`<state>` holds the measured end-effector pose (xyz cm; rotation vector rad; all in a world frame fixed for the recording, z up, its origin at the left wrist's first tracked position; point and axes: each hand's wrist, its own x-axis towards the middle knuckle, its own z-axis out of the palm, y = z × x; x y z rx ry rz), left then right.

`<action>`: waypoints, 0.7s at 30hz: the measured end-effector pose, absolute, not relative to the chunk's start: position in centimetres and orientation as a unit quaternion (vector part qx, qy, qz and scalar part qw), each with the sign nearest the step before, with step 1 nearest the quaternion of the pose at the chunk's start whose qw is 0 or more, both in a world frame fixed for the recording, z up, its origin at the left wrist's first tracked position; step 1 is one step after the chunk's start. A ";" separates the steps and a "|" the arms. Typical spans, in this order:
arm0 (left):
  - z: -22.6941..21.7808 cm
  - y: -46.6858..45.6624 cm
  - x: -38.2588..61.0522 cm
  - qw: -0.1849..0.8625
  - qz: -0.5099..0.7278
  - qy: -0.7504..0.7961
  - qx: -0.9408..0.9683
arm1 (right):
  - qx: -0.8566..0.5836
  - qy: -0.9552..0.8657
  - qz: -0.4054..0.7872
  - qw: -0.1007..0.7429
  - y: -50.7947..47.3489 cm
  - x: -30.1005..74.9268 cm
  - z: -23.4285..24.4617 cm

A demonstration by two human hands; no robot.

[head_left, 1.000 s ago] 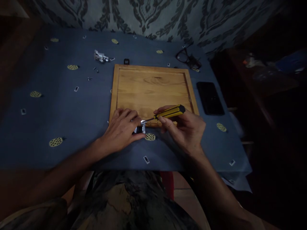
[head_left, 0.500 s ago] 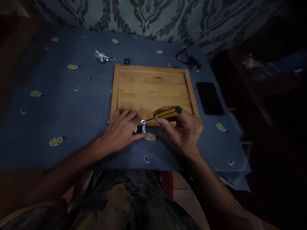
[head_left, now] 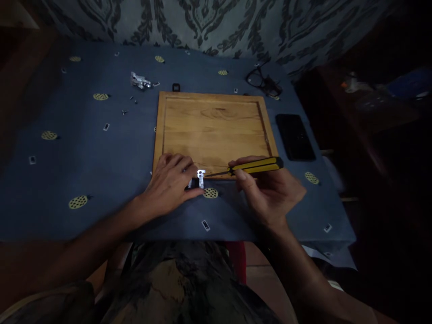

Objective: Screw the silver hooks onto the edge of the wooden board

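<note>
A wooden panel with a raised frame [head_left: 216, 121], like a cabinet door, lies flat on the cloth-covered table [head_left: 101, 162]. At its near edge sits a shiny metal hinge [head_left: 201, 178], partly covered by fingers. My left hand [head_left: 170, 180] is closed on this hinge, its fingers over the panel and its thumb on the near side. In my right hand [head_left: 270, 189] is a yellow and black screwdriver [head_left: 256, 166], held nearly level. Its thin shaft points left, and the tip is just right of the hinge, apparently apart from it.
Another metal hinge [head_left: 140, 81] lies at the back left, with several small screws [head_left: 124, 112] in front of it. A small black square piece [head_left: 176, 87] is behind the panel. Glasses [head_left: 263, 83] rest at the back right, and a black phone [head_left: 295, 137] lies right of the panel.
My right hand has drawn the screwdriver back to the right, so its tip has come away from the hinge. The left hand stays in place on the hinge.
</note>
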<state>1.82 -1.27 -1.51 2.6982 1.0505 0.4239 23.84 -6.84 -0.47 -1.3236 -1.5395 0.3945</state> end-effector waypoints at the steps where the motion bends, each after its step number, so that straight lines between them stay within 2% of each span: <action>1: -1.5 -1.3 1.8 0.108 0.144 0.359 0.916 | -0.544 -0.644 0.158 0.515 -6.9 23.9 -0.7; 7: -1.2 -1.4 1.8 0.110 0.139 0.364 0.914 | -0.527 -0.636 0.144 0.544 -7.0 23.6 -1.1; 21: -1.4 -1.3 1.6 0.108 0.140 0.358 0.917 | -0.522 -0.644 0.151 0.538 -6.9 23.3 -0.2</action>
